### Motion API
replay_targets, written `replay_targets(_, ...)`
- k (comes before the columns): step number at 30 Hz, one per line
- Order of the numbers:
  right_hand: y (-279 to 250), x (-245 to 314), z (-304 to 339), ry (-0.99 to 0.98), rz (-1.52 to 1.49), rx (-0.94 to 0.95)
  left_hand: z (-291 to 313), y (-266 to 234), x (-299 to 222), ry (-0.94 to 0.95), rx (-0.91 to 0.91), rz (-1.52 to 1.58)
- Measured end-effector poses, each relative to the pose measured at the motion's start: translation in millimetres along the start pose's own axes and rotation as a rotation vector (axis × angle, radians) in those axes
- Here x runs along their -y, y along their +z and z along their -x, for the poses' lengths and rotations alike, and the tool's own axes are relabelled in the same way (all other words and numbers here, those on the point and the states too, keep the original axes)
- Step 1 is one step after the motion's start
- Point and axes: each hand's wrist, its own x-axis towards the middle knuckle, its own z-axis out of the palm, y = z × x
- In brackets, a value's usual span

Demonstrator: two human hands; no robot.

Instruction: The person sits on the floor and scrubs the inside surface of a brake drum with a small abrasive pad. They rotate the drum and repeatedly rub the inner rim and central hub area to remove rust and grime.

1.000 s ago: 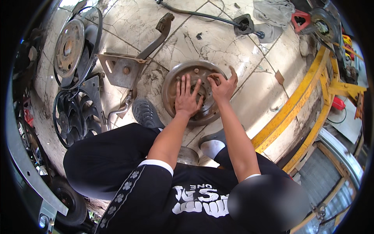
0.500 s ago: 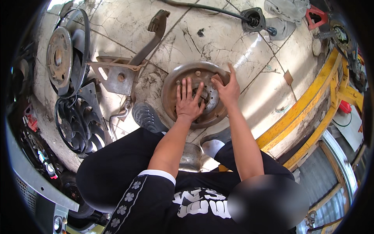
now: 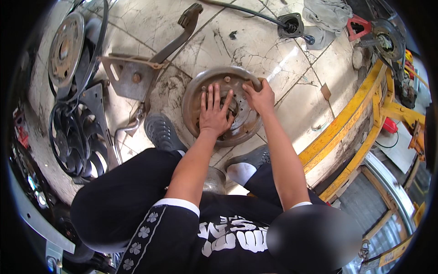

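Down on the tiled floor (image 3: 283, 55), squatting over a rusty round brake drum (image 3: 200, 91) lying flat, open face up toward the camera. Left hand (image 3: 214, 114) spread flat, fingers fanned wide, palm pressing on the drum's inner face near the centre hub, gripping nothing, just bearing down. Right hand (image 3: 260, 97) curled shut over the drum's far right rim, knuckles up, fingers wrapped round the edge; whether anything small sits inside that fist, cannot tell. As for progress: drum already off any vehicle and laid out on the floor, steadied by both hands; rust and grime on the face still there, no tool in either hand, so the work on it looks early or mid-way at most, judging by this view alone. Orientation: a disc, so no real long axis across the floor; the axis of rotation stands roughly upright, pointing up at the head, hollow side up, stud holes showing just beyond the left fingertips. Just below the left wrist, a grey shoe (image 3: 162, 132); under the right forearm, another grey shoe (image 3: 251, 160). Off to the left of the pressing hand, a metal pedal bracket (image 3: 130, 75) with its lever arm reaching away, and farther left a black radiator fan (image 3: 73, 137). Beyond the right fist, well apart, a yellow steel frame (image 3: 360, 105).
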Motion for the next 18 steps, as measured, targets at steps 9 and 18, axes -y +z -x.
replay_targets(9, -2, -13, -4, -0.074, -0.142, 0.077, 1, -7, -2, -0.023, 0.049, 0.014)
replay_targets(18, 0, -7, -8, 0.003, -0.092, 0.072, -3, -9, -4, -0.038, 0.050, -0.010)
